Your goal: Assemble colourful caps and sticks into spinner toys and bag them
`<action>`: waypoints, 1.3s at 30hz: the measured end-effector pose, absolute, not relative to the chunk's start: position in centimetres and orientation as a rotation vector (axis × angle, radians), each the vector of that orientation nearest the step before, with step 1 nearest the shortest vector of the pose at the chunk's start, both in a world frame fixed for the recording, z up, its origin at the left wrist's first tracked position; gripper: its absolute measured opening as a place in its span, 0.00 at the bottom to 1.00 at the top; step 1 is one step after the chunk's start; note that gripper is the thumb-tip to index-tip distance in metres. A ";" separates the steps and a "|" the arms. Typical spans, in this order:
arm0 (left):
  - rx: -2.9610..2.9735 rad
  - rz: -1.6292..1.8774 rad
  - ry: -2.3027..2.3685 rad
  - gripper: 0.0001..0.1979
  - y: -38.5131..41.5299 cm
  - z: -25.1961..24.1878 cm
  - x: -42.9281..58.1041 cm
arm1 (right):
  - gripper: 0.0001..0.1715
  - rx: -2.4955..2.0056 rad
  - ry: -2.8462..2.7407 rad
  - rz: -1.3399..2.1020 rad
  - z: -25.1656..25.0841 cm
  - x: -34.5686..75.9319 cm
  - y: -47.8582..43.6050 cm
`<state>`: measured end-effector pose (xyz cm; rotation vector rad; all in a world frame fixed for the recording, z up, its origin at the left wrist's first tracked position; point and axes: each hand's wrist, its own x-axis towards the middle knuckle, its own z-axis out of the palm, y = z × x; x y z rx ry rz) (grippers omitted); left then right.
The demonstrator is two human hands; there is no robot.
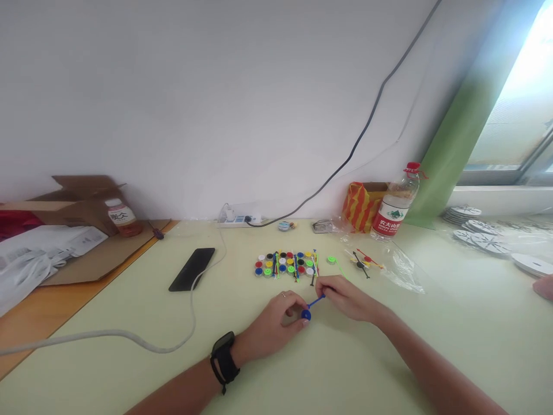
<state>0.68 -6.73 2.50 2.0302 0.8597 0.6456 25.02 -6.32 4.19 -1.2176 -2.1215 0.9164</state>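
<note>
Between finger and thumb of my left hand (276,323) is a small round blue disc (306,314) with a raised centre. My right hand (345,295) pinches one end of a thin blue plastic arrow (317,301), whose other end reaches to the disc's edge. Whether arrow and disc are joined I cannot tell. Beyond my hands lie rows of coloured discs (283,268) in red, white, yellow, green, blue and black, with thin arrows across them. Right of these are a green disc (331,260) with a green strip and a small pile of loose arrows (365,263).
A black phone (192,270) and a white cable (193,311) lie to the left. Along the wall stand a power strip (242,220), a striped bag (360,206) and a water bottle (394,207). Patterned round plates (488,242) and part of another person's hand (544,286) are at the right.
</note>
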 end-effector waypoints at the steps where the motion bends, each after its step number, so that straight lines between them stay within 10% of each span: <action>1: 2.012 0.642 0.858 0.07 -6.7 2.5 0.7 | 0.11 -1.213 -2.080 0.954 4.4 25.1 -6.4; 9: 1.741 0.761 0.829 0.07 -6.0 2.0 0.7 | 0.01 -1.043 -1.897 1.314 4.8 24.8 -6.9; 39: 1.531 0.740 0.686 0.13 -5.7 1.9 0.9 | 0.15 -0.887 -1.774 1.390 3.2 22.3 -6.9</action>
